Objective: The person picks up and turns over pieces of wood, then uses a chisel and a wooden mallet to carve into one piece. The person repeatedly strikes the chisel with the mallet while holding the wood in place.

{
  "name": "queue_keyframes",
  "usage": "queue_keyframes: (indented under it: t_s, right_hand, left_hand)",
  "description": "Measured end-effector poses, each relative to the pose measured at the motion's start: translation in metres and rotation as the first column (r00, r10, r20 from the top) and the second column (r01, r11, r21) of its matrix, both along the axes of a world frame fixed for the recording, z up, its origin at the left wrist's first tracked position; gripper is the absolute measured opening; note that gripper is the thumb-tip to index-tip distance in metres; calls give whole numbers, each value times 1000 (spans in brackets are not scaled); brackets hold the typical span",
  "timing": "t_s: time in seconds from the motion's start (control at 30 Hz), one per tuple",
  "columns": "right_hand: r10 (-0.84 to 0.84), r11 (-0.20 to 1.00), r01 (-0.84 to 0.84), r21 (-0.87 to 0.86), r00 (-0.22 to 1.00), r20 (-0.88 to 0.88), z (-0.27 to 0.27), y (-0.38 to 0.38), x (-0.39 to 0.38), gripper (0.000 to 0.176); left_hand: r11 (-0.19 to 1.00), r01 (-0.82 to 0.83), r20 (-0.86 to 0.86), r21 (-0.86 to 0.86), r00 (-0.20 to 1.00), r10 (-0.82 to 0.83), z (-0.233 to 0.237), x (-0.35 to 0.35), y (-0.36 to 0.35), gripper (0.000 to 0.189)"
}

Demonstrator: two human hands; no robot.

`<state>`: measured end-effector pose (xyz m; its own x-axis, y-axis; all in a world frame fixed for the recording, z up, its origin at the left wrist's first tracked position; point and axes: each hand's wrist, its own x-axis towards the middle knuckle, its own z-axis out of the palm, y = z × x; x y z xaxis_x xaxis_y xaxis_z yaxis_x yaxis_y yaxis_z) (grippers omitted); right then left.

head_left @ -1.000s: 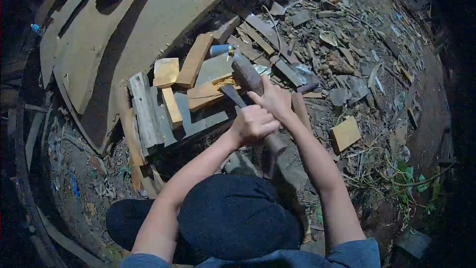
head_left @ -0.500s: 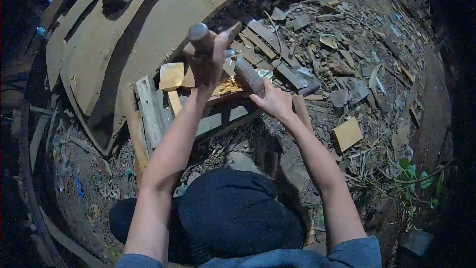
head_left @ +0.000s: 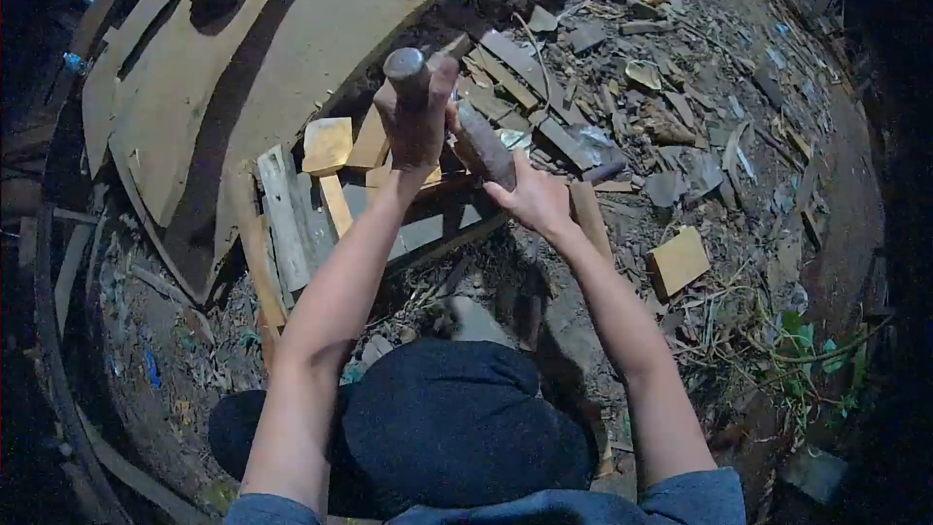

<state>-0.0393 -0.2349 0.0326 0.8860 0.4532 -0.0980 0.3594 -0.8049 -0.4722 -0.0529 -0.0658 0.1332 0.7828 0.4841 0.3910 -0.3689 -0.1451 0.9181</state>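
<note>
My left hand (head_left: 416, 136) is wrapped round an upright, round-ended handle (head_left: 406, 73); whatever is at its lower end is hidden behind the hand. Close by on the right, my right hand (head_left: 536, 196) grips a thick, dark brown wooden piece (head_left: 486, 146) that slants up to the left, its upper end near my left fingers. Below both hands lies a grey plank (head_left: 442, 227) in shadow. A pale wood block (head_left: 328, 144) rests left of my left hand, with a narrow light strip (head_left: 336, 204) under it.
Large curved boards (head_left: 360, 0) fill the upper left. Weathered planks (head_left: 284, 219) stand at the left of the work spot. Scrap wood and chips (head_left: 671, 126) cover the ground at the right. A square wood block (head_left: 680, 261) and green leaves (head_left: 802, 345) lie lower right.
My left hand and its handle have shifted slightly right and down, nearer the dark wooden piece. The yellowish shavings between the hands are now mostly hidden. The view has moved slightly.
</note>
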Motion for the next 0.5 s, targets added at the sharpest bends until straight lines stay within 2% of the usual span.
queue_keyframes:
  t_s: [0.13, 0.2, 0.3, 0.37, 0.43, 0.5]
  right_hand:
    - [-1, 1000, 0, -28, 999, -35, 1, 0, 1, 77]
    - [1, 1000, -1, -9, 999, -34, 4, -1, 0, 77]
    - [6, 1000, -6, 13, 999, -52, 5, -1, -1, 76]
    - [0, 1000, 0, 9, 998, -69, 8, -1, -1, 77]
    - [-9, 1000, 7, -17, 997, -71, 10, -2, -1, 68]
    - [-8, 1000, 7, -11, 999, -50, 4, -3, -1, 69]
  left_hand:
    - [993, 89, -33, -78, 995, -92, 19, -2, 1, 28]
    - [985, 174, -100, 4, 980, -172, 24, 4, 4, 21]
    - [979, 203, -112, 0, 973, -202, 18, 8, 12, 17]
    - [985, 171, -60, -37, 983, -173, 16, 5, 6, 14]
    - [995, 45, -24, -85, 999, -47, 14, 3, 1, 14]
    - [999, 28, -39, -28, 999, -29, 10, 3, 4, 17]
